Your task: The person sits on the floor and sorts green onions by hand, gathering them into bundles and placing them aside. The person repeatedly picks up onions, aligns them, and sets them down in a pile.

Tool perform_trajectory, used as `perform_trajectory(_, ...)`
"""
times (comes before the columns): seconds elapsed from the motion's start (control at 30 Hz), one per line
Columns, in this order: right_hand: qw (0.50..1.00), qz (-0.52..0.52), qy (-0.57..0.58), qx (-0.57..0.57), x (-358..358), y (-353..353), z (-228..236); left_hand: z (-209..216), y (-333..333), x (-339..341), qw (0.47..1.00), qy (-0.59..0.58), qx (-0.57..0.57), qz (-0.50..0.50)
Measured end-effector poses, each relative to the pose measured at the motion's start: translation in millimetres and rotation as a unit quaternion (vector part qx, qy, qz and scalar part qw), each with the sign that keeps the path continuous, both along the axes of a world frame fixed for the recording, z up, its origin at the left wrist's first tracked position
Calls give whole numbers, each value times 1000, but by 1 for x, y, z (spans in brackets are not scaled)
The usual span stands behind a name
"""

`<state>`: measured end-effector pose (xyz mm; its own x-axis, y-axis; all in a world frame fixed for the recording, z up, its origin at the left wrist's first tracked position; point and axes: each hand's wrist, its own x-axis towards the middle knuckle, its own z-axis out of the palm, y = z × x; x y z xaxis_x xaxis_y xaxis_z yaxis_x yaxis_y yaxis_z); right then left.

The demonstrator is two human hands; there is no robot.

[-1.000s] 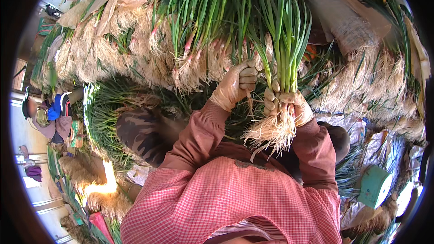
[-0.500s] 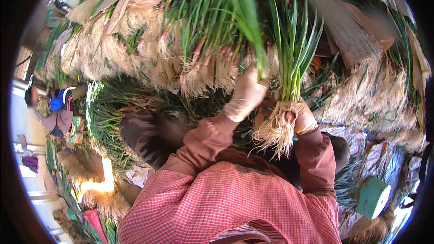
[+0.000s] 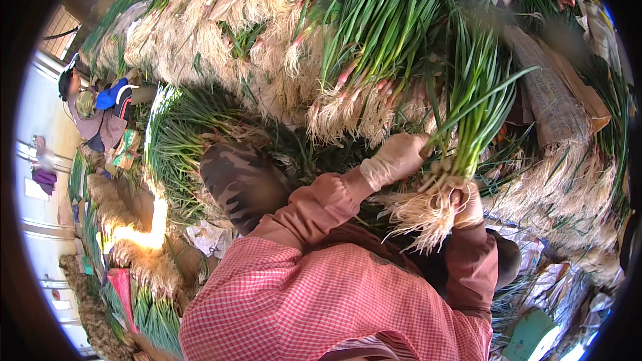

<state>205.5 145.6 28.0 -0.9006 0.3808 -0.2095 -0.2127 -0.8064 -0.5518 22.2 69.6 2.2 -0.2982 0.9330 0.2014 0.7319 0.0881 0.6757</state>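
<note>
My right hand (image 3: pixel 468 206), in a thin pale glove, grips a bunch of green onions (image 3: pixel 471 117) just above its white hairy roots (image 3: pixel 421 217); the green leaves stand up and fan to the right. My left hand (image 3: pixel 399 158), also gloved, rests against the left side of the same bunch at the base of the stalks, fingers curled on it. Both forearms wear rust-red sleeves over a red checked apron (image 3: pixel 321 307).
A large heap of green onions (image 3: pixel 348 53) with roots facing me fills the space ahead. More bundles (image 3: pixel 177 140) lie at left. Another person (image 3: pixel 97 103) crouches far left. My camouflage-trousered knee (image 3: pixel 241 184) is below the heap. A green object (image 3: pixel 531 334) sits lower right.
My left hand has come back from the heap to the bunch. The bunch in my right hand has tilted, its leaves now leaning right.
</note>
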Motion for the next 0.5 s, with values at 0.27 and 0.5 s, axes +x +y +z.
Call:
perform_trajectory(0.27,992,-98,63,38,23,39,19,28,-48,-57,996,-40,35,71)
perform_trajectory(0.5,991,-49,61,-105,-6,41,-8,104,-104,-141,787,-220,422,392)
